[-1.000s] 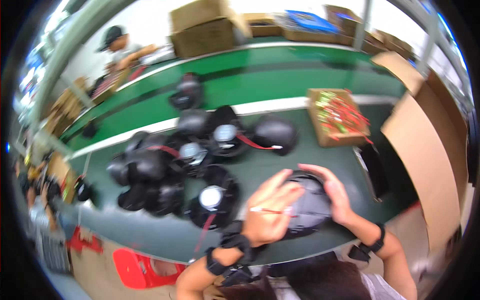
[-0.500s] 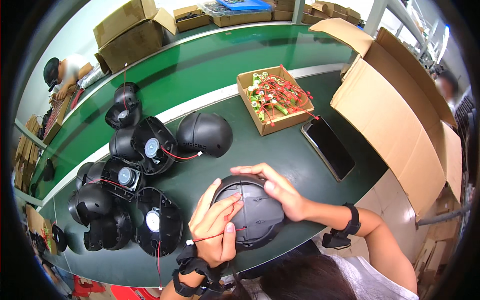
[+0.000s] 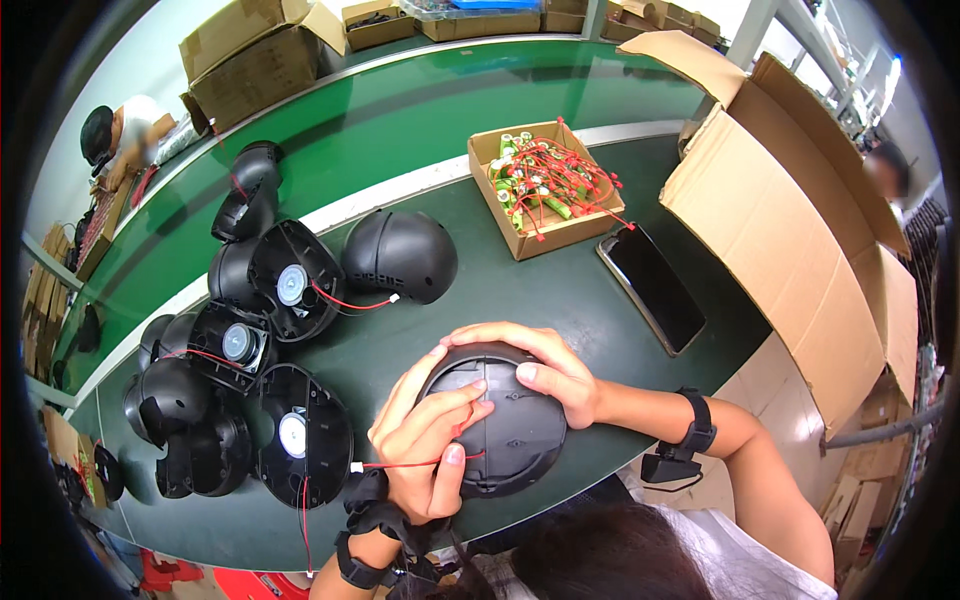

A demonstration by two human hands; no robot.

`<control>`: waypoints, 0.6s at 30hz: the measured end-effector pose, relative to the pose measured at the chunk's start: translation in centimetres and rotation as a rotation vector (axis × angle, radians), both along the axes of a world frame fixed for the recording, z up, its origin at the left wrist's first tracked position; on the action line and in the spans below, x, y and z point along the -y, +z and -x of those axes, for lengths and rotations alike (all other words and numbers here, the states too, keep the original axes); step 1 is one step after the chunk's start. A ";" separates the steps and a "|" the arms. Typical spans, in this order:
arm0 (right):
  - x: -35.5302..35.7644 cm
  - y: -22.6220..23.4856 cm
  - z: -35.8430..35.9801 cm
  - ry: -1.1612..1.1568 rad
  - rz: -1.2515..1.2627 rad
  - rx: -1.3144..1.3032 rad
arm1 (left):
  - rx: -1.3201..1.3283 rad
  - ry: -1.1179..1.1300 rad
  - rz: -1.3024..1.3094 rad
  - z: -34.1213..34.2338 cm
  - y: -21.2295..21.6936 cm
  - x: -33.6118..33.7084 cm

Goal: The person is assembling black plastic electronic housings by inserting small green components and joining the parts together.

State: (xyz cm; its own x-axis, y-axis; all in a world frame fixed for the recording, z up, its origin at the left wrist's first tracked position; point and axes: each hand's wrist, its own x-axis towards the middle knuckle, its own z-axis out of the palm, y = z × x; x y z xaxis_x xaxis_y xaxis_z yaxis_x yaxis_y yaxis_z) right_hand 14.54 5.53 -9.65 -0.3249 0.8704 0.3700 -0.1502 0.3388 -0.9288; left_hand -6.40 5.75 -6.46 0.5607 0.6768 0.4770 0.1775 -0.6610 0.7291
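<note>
Both my hands hold a round black plastic housing (image 3: 512, 432) over the near part of the table, its flat ribbed face upward. My left hand (image 3: 420, 450) grips the left rim, with fingers lying across the face near its centre seam. My right hand (image 3: 555, 375) curves round the far right rim, thumb on the upper face. From the housing a thin red wire (image 3: 408, 465) runs under my left thumb to a white plug (image 3: 357, 467) beside the wrist. My left palm hides part of the rim.
Several black shells with speakers (image 3: 295, 435) cluster to the left. A closed black dome (image 3: 400, 257) sits beyond my hands. A cardboard tray (image 3: 560, 238) holds green cells with red wires, near a phone (image 3: 655, 290). A big open carton (image 3: 775, 260) stands right. A co-worker (image 3: 125, 135) sits far left.
My right fingers have slid farther left along the housing's far rim, close to my left fingertips. The wire's white plug now sticks out farther left. The whole view has shifted slightly.
</note>
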 end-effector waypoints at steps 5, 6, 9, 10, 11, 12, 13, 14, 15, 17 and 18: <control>0.1 0.2 0.0 -0.027 0.017 -0.012 | 0.060 -0.035 -0.020 -0.2 -0.7 -0.1; 0.1 0.4 -0.1 -0.038 0.016 -0.006 | 0.103 0.089 -0.059 -0.6 -0.8 0.2; 0.3 0.6 -0.5 -0.085 0.005 0.010 | 0.153 0.262 -0.035 -0.6 -1.3 0.3; 0.5 0.5 -0.4 -0.143 0.017 0.009 | 0.187 0.190 0.048 -0.2 -2.1 0.2; 0.6 0.5 -0.4 -0.199 0.027 0.008 | 0.222 0.117 0.130 -0.2 -2.0 -0.1; 0.8 0.6 -0.4 -0.235 0.042 -0.010 | 0.120 0.094 0.107 -0.1 -1.7 0.0; 0.8 0.6 -0.5 -0.238 0.032 -0.008 | 0.019 0.072 0.083 0.1 -1.1 0.2; 0.9 0.5 -0.6 -0.257 0.010 0.058 | -0.071 0.088 0.064 -0.3 -0.3 0.7; 0.9 0.3 -1.0 -0.275 -0.013 0.123 | -0.078 0.115 0.046 -0.7 -0.2 1.1; -0.6 0.6 -2.9 -0.159 -0.128 0.247 | -0.120 0.123 0.054 -0.5 -0.5 0.8; -1.2 1.1 -3.2 -0.025 -0.048 0.165 | -0.114 0.126 0.044 -0.5 -0.6 0.7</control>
